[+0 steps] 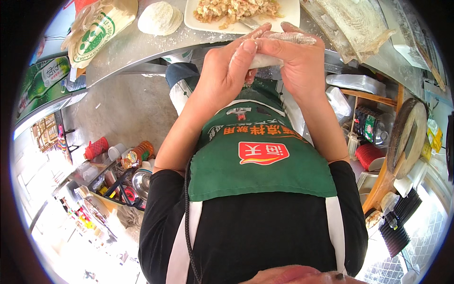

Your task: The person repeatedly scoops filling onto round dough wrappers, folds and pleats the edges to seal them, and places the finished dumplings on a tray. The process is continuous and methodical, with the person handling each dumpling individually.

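Note:
Both floured hands meet over the front edge of a metal counter [134, 58]. My left hand [232, 62] and my right hand [298, 53] hold a piece of pale dough [264, 61] between them, pressing at its edge with thumbs and fingers. Most of the dough is hidden by the fingers. Just beyond the hands lies a white tray [220, 28] of chopped filling [236, 10], with a metal utensil [250, 22] in it. A stack of round, floured dough wrappers [159, 18] sits to the left of the tray.
A printed plastic bag [101, 32] lies at the counter's left end. On the right is a floured wooden tray [345, 28]. Below the counter at right are a plastic-wrapped pack [355, 84], a large bottle [374, 126] and a round wooden board [408, 138]. Flour is scattered over the counter.

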Demonstrator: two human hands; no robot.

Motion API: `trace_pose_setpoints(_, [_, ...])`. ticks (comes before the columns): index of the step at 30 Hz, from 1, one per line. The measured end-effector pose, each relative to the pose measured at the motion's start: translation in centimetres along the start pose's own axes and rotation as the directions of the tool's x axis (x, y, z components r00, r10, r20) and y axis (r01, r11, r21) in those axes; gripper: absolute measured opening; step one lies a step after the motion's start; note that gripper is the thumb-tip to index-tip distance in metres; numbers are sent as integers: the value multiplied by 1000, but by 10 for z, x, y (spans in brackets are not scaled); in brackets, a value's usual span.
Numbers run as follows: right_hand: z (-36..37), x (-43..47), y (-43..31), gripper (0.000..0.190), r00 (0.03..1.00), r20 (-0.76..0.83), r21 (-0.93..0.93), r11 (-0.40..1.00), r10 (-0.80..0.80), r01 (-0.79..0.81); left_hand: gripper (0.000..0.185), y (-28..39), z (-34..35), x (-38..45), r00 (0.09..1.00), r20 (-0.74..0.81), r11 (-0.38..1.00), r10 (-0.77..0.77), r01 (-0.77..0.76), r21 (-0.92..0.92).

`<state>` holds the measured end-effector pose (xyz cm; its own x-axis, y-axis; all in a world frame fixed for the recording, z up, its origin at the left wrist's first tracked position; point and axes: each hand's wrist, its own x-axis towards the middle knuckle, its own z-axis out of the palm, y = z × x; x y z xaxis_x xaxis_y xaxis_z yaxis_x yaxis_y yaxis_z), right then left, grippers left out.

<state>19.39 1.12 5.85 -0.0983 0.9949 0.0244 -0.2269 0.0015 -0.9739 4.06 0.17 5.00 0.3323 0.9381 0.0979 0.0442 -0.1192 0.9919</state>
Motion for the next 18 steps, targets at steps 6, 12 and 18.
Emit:
trace_pose_setpoints(6, [-11,-2,3,23,960,87,398,874,266,-278,48,-2,1,-1,990,-138,966,-14,-22,-256])
trace_pose_setpoints(12, [2,-6,6,30,982,71,488,853,173,-185,52,-2,9,-2,984,-180,957,-15,-38,-286])
trace_pose_setpoints(18, [3,-11,13,14,989,-68,129,982,-127,135,41,-3,16,-3,981,-195,944,-8,-57,-326])
